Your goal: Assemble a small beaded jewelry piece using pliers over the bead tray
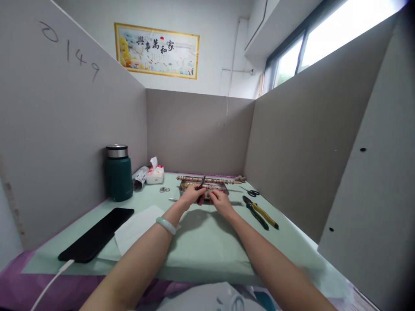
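Note:
My left hand (193, 195), with a pale green bangle (166, 225) on the wrist, is closed around small red-handled pliers (201, 198). Their dark pointed end sticks up above the fingers. Close beside it on the right, my right hand (220, 201) has its fingertips pinched together; what is between them is too small to make out. Both hands are over the near side of a shallow metal tray (182, 188) holding small beaded or metallic pieces. Across the tray's far edge lies a rod strung with small reddish and gold pieces (201, 179).
Pliers with green and yellow handles (261, 215) and black scissors (253, 192) lie right. To the left are a green flask (119, 175), a tissue pack (155, 174), small rings (164, 189), white paper (139, 225) and a phone (97, 235) on a cable. Grey partitions (197, 129) enclose the table.

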{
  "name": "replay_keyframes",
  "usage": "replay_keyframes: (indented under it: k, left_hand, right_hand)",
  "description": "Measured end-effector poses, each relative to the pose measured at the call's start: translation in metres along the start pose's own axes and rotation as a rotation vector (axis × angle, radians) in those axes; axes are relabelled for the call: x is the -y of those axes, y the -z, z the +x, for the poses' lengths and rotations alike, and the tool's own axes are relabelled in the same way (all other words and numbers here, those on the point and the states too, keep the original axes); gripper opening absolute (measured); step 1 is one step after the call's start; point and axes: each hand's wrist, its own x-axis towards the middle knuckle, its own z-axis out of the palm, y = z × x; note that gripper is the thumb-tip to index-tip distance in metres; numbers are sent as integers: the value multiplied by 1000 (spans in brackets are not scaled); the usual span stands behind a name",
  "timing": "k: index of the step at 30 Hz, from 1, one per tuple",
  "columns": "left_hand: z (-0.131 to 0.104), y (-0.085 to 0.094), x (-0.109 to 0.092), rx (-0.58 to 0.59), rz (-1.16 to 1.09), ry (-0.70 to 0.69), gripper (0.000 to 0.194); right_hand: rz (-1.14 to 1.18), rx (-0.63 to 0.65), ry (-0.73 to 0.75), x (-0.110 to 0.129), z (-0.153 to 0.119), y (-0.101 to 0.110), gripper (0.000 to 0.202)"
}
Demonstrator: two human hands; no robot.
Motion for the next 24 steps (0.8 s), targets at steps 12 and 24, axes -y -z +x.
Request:
replay_keyframes:
  k: [12,24]
  left_hand:
    - [6,-2,16,-18,60,40,15]
    - [8,-8,7,-194,392,24,6]
  right_hand:
    - [-149,132,48,12,-11,-6,28]
    - [-604,330,-56,50,-6,23,22]
